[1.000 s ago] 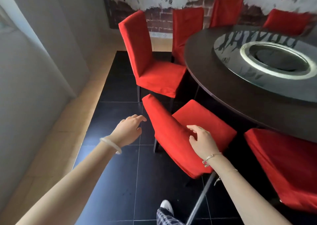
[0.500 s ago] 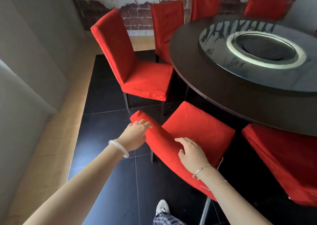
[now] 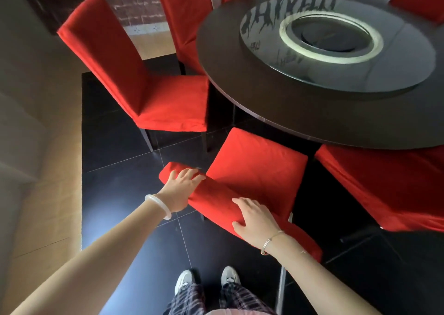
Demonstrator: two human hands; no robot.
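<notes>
A red-covered chair stands in front of me, its seat facing the round dark table. My left hand grips the left end of the chair back's top, fingers over the edge, thumb hidden. Further right on the same top edge is my right hand, which holds it with fingers over the top and thumb on the near side.
More red chairs ring the table: one to the left, one to the right, others behind. A glass turntable lies on the table. A pale wall runs along the left. My shoes stand on black tiles.
My left hand has come from beside the chair onto the top of its back. The right hand has stayed on the back. The view has tipped downward and my feet have come into sight.
</notes>
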